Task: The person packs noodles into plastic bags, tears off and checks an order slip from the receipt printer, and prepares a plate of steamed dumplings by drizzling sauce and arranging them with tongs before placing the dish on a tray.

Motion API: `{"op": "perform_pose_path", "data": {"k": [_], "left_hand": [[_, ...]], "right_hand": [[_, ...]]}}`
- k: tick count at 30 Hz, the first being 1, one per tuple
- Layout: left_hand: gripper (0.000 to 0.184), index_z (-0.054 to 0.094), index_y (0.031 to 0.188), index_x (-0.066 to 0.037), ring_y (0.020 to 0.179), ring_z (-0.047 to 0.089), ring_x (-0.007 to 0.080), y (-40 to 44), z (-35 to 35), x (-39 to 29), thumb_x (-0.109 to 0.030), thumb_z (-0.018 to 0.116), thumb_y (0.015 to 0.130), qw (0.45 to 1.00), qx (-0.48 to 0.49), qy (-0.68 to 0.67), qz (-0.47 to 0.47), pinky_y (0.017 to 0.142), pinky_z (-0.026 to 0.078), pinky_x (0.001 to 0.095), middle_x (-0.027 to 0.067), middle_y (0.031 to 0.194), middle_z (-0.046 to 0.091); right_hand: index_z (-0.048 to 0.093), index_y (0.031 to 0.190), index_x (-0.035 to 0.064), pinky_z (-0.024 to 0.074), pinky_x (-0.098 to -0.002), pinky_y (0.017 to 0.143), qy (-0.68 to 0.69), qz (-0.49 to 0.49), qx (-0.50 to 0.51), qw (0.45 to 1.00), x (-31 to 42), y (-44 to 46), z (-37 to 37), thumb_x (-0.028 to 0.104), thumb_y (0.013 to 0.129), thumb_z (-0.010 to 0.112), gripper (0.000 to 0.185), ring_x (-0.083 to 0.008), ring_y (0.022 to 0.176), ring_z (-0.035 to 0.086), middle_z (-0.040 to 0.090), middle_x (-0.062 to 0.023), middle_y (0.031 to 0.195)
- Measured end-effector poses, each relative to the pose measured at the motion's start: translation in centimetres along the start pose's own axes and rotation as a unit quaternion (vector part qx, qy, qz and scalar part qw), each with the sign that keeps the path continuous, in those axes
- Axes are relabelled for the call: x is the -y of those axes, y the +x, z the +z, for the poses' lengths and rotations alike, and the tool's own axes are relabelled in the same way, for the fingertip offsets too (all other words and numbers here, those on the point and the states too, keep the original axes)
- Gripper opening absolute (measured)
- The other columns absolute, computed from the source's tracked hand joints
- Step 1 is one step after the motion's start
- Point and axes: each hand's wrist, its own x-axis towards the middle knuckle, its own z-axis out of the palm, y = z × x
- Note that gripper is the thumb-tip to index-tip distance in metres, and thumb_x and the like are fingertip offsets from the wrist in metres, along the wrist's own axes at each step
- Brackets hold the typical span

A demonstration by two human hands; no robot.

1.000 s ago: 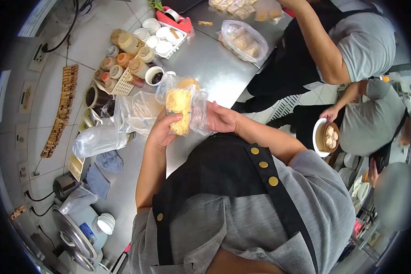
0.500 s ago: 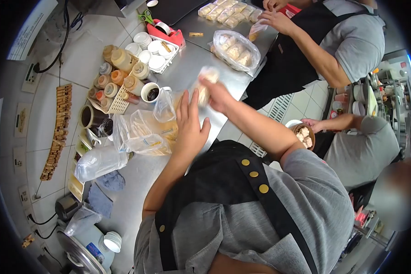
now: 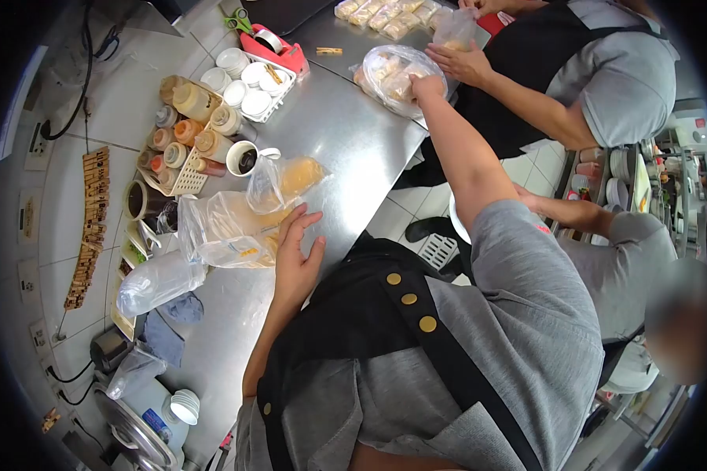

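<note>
My right hand (image 3: 428,89) reaches far out to a clear plastic bag (image 3: 385,69) of pale wrapped food packets. Its fingers are bent together at the bag, and their tips are partly lost among the packets, so what they grip is not clear. My left hand (image 3: 297,250) is held open with fingers apart, over the near edge of the steel counter. Beside it lie clear bags (image 3: 239,231) with yellow-orange contents. Another small bag with a yellow-orange piece (image 3: 297,177) lies just beyond those fingers.
A crate of sauce bottles (image 3: 188,177), a cup of dark liquid (image 3: 246,159) and a basket of white lids (image 3: 255,102) line the wall side. A red tape dispenser (image 3: 291,56) stands behind. At the far right, a co-worker's hand (image 3: 467,64) is close to the bag; another person stands behind.
My right hand has moved from beside my left hand to the far bag, taking a wrapped packet with it. My left hand has drawn back toward me slightly.
</note>
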Motion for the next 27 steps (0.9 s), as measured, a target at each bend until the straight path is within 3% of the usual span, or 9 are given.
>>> {"op": "perform_pose_path", "data": {"k": [2,4,7,9,11,14,17,21,27], "left_hand": [[0.037,0.06,0.127,-0.004,0.129,0.051,0.0305,0.6,0.8,0.1,-0.001,0.063,0.09,1.0,0.024,-0.013,0.008,0.109,0.039,0.0407,0.0178,0.139,0.052],[0.036,0.06,0.127,-0.004,0.125,0.055,0.0287,1.2,1.8,0.4,-0.002,0.063,0.091,0.998,0.055,-0.03,0.019,0.106,0.041,0.0399,0.0172,0.133,0.058],[0.034,0.06,0.128,-0.004,0.117,0.06,0.0239,2.2,4.0,2.0,-0.004,0.061,0.093,0.991,0.106,-0.076,-0.03,0.1,0.045,0.0374,0.0149,0.127,0.063],[0.033,0.059,0.129,-0.004,0.115,0.06,0.0203,3.0,6.1,4.5,-0.008,0.06,0.096,0.973,0.144,-0.171,-0.06,0.096,0.047,0.0355,0.0139,0.128,0.063],[0.037,0.054,0.134,-0.003,0.115,0.06,0.0185,4.0,8.0,5.9,-0.012,0.06,0.099,0.968,0.169,-0.178,-0.057,0.095,0.048,0.0343,0.0131,0.129,0.062],[0.045,0.047,0.14,-0.003,0.117,0.057,0.0187,5.6,11.4,6.7,-0.023,0.059,0.101,0.944,0.207,-0.236,-0.104,0.098,0.046,0.0304,0.0122,0.132,0.059],[0.05,0.043,0.143,-0.003,0.113,0.058,0.0181,7.5,14.0,8.2,-0.027,0.058,0.102,0.938,0.193,-0.243,-0.158,0.093,0.048,0.0297,0.0106,0.127,0.059],[0.048,0.044,0.142,-0.004,0.097,0.06,0.0166,11.0,15.7,12.3,-0.024,0.058,0.101,0.982,0.073,-0.133,-0.11,0.082,0.052,0.0315,0.0097,0.114,0.058],[0.047,0.044,0.141,0.001,0.086,0.065,0.0168,12.8,14.0,12.3,-0.015,0.058,0.098,0.961,0.029,-0.209,-0.181,0.072,0.054,0.0289,0.0126,0.106,0.065]], "right_hand": [[0.066,0.116,-0.0068,0.0559,-0.0428,0.086,-0.145,-0.144,-0.037,0.978,0.3,-1.3,-1.2,0.035,0.083,0.08,0.055,-0.0335,0.111,0.066,0.066,-0.0263,0.121],[0.067,0.114,-0.008,0.0518,-0.0443,0.096,-0.461,-0.276,-0.039,0.843,0.7,0.2,-1.5,0.045,0.084,0.076,0.062,-0.0321,0.116,0.064,0.064,-0.0273,0.124],[0.066,0.118,-0.0074,0.0496,-0.0406,0.099,-0.432,-0.363,-0.031,0.825,1.3,-6.5,-7.4,0.051,0.083,0.074,0.069,-0.0322,0.117,0.064,0.064,-0.027,0.126],[0.065,0.122,-0.0013,0.051,-0.032,0.091,-0.186,-0.424,0.062,0.884,0.4,-10.4,-12.7,0.041,0.086,0.077,0.057,-0.0229,0.099,0.066,0.068,-0.0168,0.113],[0.067,0.117,-0.0001,0.0525,-0.0374,0.089,-0.022,-0.483,-0.051,0.874,-1.8,-15.0,-17.1,0.034,0.089,0.073,0.044,-0.0279,0.096,0.064,0.066,-0.0199,0.11],[0.062,0.107,0.0021,0.0509,-0.0325,0.079,0.159,-0.459,-0.245,0.839,-7.6,-18.1,-19.4,0.02,0.096,0.064,0.021,-0.0171,0.083,0.056,0.058,-0.0069,0.091],[0.056,0.102,0.004,0.0481,-0.0281,0.068,0.256,-0.367,-0.264,0.855,-16.1,-16.9,-18.7,0.014,0.099,0.057,0.01,-0.012,0.078,0.05,0.051,-0.0017,0.085],[0.06,0.111,0.0035,0.049,-0.0282,0.066,0.204,-0.016,0.057,0.977,-25.2,-17.1,-15.1,0.014,0.097,0.059,0.017,-0.0126,0.076,0.055,0.059,-0.005,0.089],[0.057,0.12,0.0034,0.0506,-0.033,0.072,0.172,0.018,0.169,0.97,-23.7,-17.7,-7.4,0.021,0.099,0.061,0.028,-0.0157,0.084,0.062,0.062,-0.0029,0.101]]}}
